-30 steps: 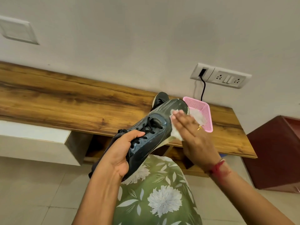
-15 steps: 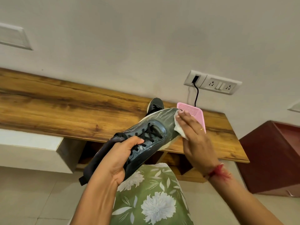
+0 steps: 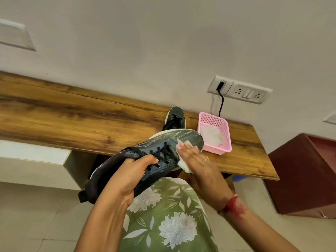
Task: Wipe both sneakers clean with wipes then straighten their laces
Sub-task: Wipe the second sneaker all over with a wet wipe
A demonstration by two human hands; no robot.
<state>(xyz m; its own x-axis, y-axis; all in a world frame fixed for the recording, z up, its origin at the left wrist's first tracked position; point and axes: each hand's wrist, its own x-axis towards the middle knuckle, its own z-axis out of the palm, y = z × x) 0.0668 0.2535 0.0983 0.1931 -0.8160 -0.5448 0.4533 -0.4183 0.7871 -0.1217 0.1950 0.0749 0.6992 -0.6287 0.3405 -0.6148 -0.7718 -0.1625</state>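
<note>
Since the earlier frames the right hand (image 3: 200, 164) has slid the wipe (image 3: 184, 166) back from the toe towards the lacing, and it no longer covers the pink basket (image 3: 227, 140), which now shows in full right of centre. The held sneaker (image 3: 189, 138) sits in the middle of the frame, tilted with its toe up and to the right and its heel down towards the lower left, above a green floral garment (image 3: 169, 215). The left hand (image 3: 131, 176) grips it around the collar, its fingers curled over the upper beside the laces (image 3: 163, 153). The right hand lies flat, its fingers straight and together, pressing the wipe against the side of the upper just right of the laces, with white corners showing above and below the palm. The second sneaker (image 3: 175, 118) stands on the wooden shelf (image 3: 72, 120) behind the raised toe, and it appears untouched so far. Spare wipes (image 3: 211, 135) lie in the basket on the shelf. The step in hand appears to be wiping the first shoe, so the task looks early. The next move probably calls for steady flat pressure along the side and sole edge while the left hand turns the shoe to expose unwiped areas.
</note>
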